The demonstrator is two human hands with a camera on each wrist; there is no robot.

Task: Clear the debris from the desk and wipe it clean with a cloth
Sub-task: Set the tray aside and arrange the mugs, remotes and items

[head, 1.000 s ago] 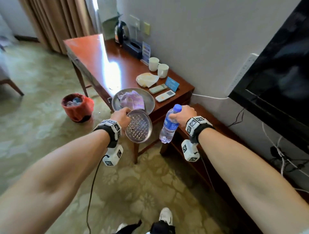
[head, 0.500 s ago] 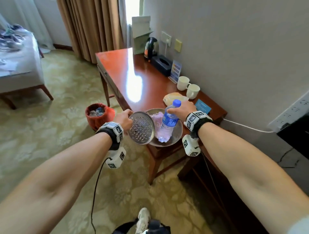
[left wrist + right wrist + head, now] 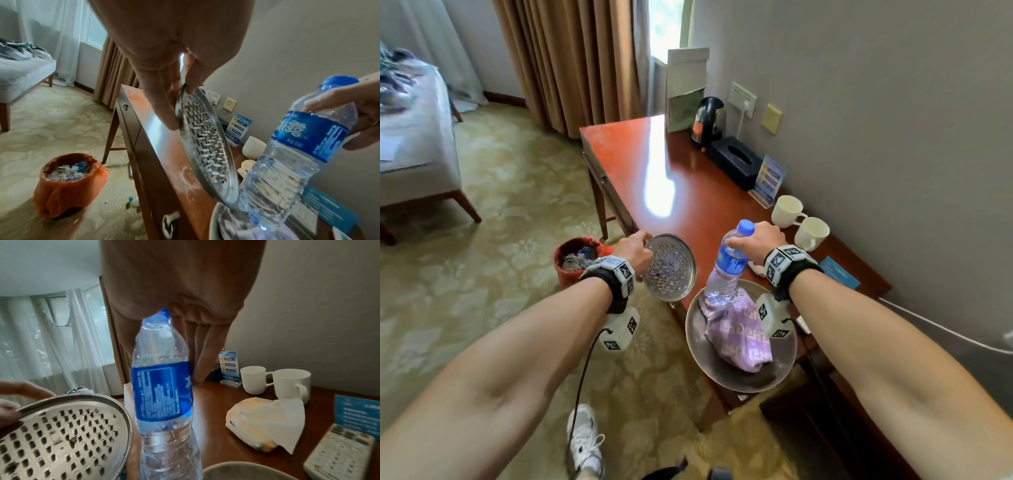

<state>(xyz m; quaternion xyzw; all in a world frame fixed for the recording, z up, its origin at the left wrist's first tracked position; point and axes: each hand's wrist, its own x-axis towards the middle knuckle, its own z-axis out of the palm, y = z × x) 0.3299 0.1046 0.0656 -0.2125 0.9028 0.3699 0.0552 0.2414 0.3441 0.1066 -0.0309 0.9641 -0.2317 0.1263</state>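
Observation:
My left hand (image 3: 635, 248) pinches the rim of a round perforated metal plate (image 3: 670, 267), tilted on edge over the desk's front edge; the plate (image 3: 205, 142) shows its holes in the left wrist view. My right hand (image 3: 758, 240) grips a clear water bottle (image 3: 727, 265) with a blue label and cap near its top. The bottle (image 3: 164, 394) stands over the far rim of a metal basin (image 3: 784, 363) holding a crumpled purple cloth (image 3: 739, 334). A crumpled white tissue (image 3: 265, 421) lies on the red-brown desk (image 3: 654, 164).
An orange-lined bin (image 3: 575, 260) full of scraps stands on the carpet left of the desk. Two white mugs (image 3: 799, 219), a blue sign, a black tissue box (image 3: 734, 161) and a kettle (image 3: 709, 118) line the wall. A remote (image 3: 339, 451) lies at the desk's right end. White residue marks the desk edge (image 3: 189, 177).
The view has swung toward the desk and I stand closer. Both hands have risen and moved forward, carrying the plate and bottle over the desk; the bottle now hangs above the basin's far rim.

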